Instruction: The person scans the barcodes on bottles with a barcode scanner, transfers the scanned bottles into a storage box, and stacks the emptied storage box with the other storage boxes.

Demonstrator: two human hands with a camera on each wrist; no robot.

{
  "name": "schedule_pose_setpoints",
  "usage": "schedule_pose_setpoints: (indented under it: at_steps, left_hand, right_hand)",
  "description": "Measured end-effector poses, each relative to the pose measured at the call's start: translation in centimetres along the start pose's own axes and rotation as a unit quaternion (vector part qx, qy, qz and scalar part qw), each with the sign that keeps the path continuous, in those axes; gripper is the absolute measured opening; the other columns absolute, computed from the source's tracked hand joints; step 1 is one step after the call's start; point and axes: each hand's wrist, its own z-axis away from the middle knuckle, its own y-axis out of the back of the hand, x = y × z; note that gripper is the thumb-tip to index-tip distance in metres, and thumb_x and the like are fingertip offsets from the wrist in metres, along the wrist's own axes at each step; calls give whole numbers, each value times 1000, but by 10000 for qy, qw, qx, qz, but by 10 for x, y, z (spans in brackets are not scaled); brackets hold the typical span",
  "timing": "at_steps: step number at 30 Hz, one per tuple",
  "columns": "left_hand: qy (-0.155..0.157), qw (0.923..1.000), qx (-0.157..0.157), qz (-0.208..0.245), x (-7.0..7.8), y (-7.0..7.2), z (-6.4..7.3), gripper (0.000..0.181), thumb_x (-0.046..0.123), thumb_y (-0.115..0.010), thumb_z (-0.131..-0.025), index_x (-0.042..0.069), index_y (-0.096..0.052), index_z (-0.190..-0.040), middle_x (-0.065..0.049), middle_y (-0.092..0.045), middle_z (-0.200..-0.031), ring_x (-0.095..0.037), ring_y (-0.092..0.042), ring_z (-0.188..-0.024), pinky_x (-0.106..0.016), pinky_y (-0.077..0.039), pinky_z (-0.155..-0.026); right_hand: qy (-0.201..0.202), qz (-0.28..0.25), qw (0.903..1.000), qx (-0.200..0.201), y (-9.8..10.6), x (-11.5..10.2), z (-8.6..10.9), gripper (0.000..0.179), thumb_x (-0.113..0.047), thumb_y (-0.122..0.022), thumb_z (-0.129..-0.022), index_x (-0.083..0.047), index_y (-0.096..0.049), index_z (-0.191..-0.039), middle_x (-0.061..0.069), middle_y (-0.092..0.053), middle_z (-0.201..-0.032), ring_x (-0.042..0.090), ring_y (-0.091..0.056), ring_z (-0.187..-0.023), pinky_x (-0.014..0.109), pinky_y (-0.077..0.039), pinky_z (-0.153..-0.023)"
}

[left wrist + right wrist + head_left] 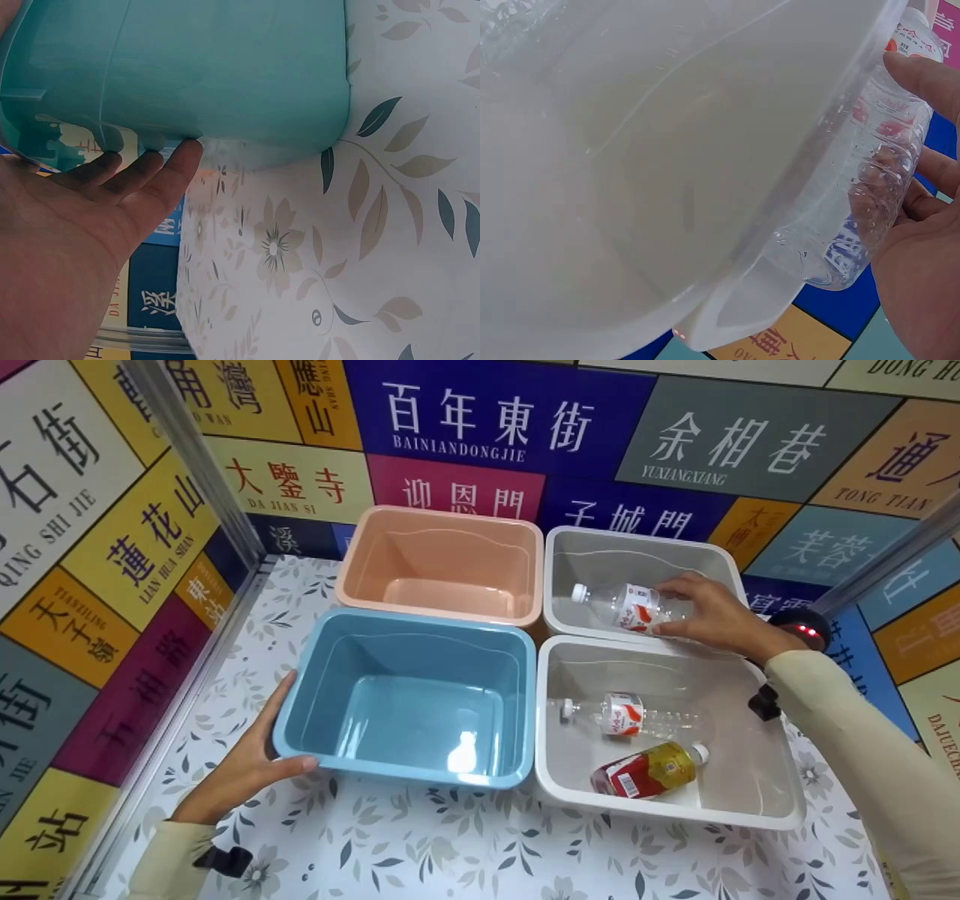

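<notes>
My right hand grips a clear plastic bottle with a red-and-white label and a white cap. It holds the bottle lying sideways at the mouth of the far grey bin. In the right wrist view, fingers and thumb curl round the same bottle beside a pale bin wall. At the near left, my left hand rests against the corner of a blue bin, its fingers spread along the outer side and its thumb by the front rim. The fingers look fairly straight against the wall.
In the near light-grey bin lie another clear bottle with a similar label and a bottle of red and yellow look. A peach bin stands behind the blue one. Printed panels enclose the leaf-patterned table.
</notes>
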Motion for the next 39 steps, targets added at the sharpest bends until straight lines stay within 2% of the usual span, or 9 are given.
schedule_pose_setpoints:
  at_steps: [10,18,24,26,30,32,34,36,39]
  left_hand:
    - [-29,10000,5,59,0,0,-1,120,15,-83,-95,53,-2,-174,-5,7,-185,-46,-16,-161,-74,-24,-122]
    - [-123,9999,26,-2,0,0,-1,120,13,-83,-95,52,-2,-175,-5,7,-185,-47,-15,-161,-77,-22,-122]
    - [-194,9998,22,-29,0,0,1,122,11,-83,-94,44,0,-177,-7,5,-185,-47,-16,-161,-77,-23,-121]
    - [-158,9999,22,-49,-1,1,1,121,12,-82,-94,46,-1,-177,-6,5,-185,-46,-17,-161,-70,-28,-123]
    - [-77,10000,-10,-30,-1,1,2,119,12,-82,-96,51,-1,-175,-5,4,-185,-44,-17,-161,-37,-39,-119]
    - [-48,10000,-19,-60,-1,1,2,119,12,-81,-96,52,-1,-175,-5,4,-185,-43,-18,-161,-29,-40,-114]
    - [-45,10000,-30,-8,-1,1,1,120,12,-81,-96,52,-1,-175,-5,5,-185,-44,-16,-162,-40,-37,-121]
    - [-17,10000,-22,5,-1,0,0,120,13,-82,-96,52,-1,-175,-5,6,-185,-44,-14,-162,-57,-30,-125]
    - [23,10000,-10,-37,0,0,-1,120,15,-82,-95,54,-1,-174,-4,7,-185,-45,-13,-162,-77,-18,-123]
  right_hand:
    - [-98,86,9997,-189,1,-1,-3,67,-17,-96,-88,4,-67,-144,25,-66,-140,45,-58,-132,65,-43,-117]
    - [216,141,9995,-169,1,2,-7,62,-12,-96,-86,6,-69,-139,26,-69,-135,45,-61,-128,64,-45,-113]
    - [336,180,9990,-216,-4,6,-10,61,-13,-95,-86,7,-70,-138,24,-70,-132,42,-63,-125,62,-47,-111]
    - [428,198,9986,-238,-5,7,-11,61,-13,-95,-86,8,-70,-138,25,-71,-130,43,-64,-123,63,-48,-110]
    - [432,222,9982,-350,-7,7,-14,61,-11,-94,-87,9,-69,-138,27,-71,-131,45,-63,-125,63,-47,-110]
    - [306,195,9984,-430,-8,8,-15,61,-9,-93,-87,9,-68,-140,27,-70,-133,45,-63,-127,62,-46,-113]
    - [158,175,9986,-484,-9,9,-16,61,-9,-93,-88,9,-67,-141,27,-70,-135,45,-62,-129,62,-45,-115]
    - [93,176,9984,-536,-10,10,-16,61,-8,-92,-89,9,-67,-141,27,-69,-136,45,-62,-129,62,-45,-116]
    - [16,172,9981,-589,-12,13,-16,59,-9,-91,-90,9,-67,-142,27,-69,-137,46,-61,-130,63,-44,-116]
